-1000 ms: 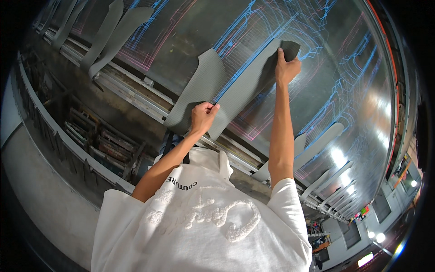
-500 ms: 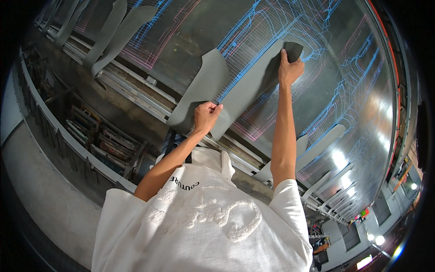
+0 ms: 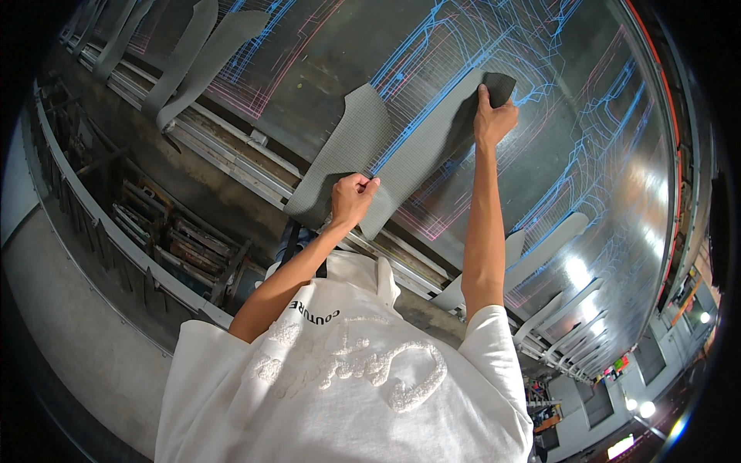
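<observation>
A long grey fabric panel (image 3: 428, 143) lies slanting over the dark table, fine-ribbed or checked in texture. At its far end my right hand (image 3: 495, 119) pinches the material, and a darker flap (image 3: 500, 87) stands up beyond my thumb. My left hand (image 3: 353, 202) is closed in a pinch at the panel's left edge, close to the table's near side. Just left of it rests a second grey fabric panel (image 3: 356, 135), its lower end hanging by the table edge. What lies between my left fingertips is too small to see clearly.
Blue and pink lines cover the dark tabletop (image 3: 309, 77). More grey panels (image 3: 212, 65) drape over the near edge at the left, others (image 3: 556, 243) at the right. A metal rail (image 3: 231, 158) runs along this edge. Below stands a rack (image 3: 193, 247) of long pieces.
</observation>
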{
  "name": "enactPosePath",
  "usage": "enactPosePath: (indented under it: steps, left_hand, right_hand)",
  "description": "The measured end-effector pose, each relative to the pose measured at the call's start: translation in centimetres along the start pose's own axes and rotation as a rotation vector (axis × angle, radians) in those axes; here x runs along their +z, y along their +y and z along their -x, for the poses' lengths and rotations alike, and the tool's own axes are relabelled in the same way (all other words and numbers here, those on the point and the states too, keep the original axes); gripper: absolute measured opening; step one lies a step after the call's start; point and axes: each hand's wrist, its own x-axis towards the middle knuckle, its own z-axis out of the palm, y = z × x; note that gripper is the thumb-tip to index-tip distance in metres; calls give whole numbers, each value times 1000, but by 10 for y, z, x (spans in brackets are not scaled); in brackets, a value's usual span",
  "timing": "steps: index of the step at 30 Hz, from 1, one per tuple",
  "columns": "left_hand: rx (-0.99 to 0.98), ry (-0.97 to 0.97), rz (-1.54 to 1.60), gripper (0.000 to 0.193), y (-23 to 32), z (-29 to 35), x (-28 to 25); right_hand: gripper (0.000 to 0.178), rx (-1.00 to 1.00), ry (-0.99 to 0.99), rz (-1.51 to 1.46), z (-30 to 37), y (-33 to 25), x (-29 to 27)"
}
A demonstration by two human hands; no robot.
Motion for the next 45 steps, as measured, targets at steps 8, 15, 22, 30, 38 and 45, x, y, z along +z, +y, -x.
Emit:
enactPosePath:
  steps: [8,15,22,30,38,45]
  left_hand:
    - [7,45,-60,33,3,0,1]
    - [22,33,-390,44,18,5,-9]
    - [204,95,-365,35,16,12,-19]
    - [335,-77,-190,28,36,41,-66]
    - [365,16,-119,33,19,36,-136]
    - [302,130,40,33,-22,28,-212]
  right_hand:
    - [79,-169,226,179,4,-27,-11]
    - [61,-566,-213,568,12,-13,-20]
    - [74,-621,-629,470,136,-54,-46]
    - [76,-678,-722,437,273,-44,-62]
    - [62,-637,-680,619,271,-83,-56]
    - [60,-387,-1033,400,246,-240,-93]
